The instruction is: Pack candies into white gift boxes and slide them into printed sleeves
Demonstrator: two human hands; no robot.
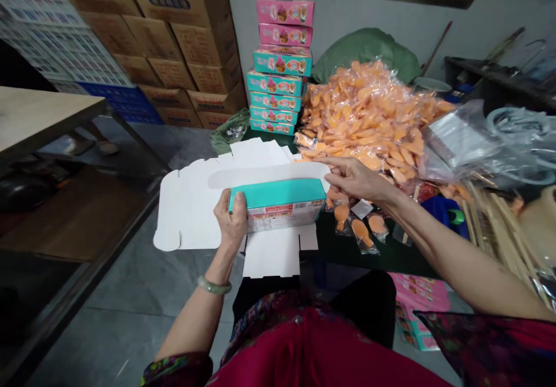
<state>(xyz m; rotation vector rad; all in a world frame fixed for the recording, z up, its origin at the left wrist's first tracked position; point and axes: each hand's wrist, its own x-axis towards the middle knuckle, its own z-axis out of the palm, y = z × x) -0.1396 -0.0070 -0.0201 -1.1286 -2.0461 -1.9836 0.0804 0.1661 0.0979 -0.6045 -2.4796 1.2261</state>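
Observation:
My left hand (232, 216) grips the left end of a teal box (278, 199), thumb on its front. The box's long white flap (264, 172) stands up along the far edge. At the flap's right end is my right hand (350, 177), index finger stretched out and the other fingers curled; whether it pinches the flap is too small to tell. Under the box lie flat white unfolded cartons (191, 207). Wrapped orange spoon-shaped pieces (365, 109) are heaped behind my right hand, with several loose ones (361, 232) nearer me.
Finished pink and teal boxes (278, 88) are stacked at the back. Plastic bags (463, 138) and wooden sticks (504, 225) lie to the right. A table (47, 112) stands at the left, with brown cartons (174, 39) behind. Pink and teal packaging (419, 294) sits low on the right.

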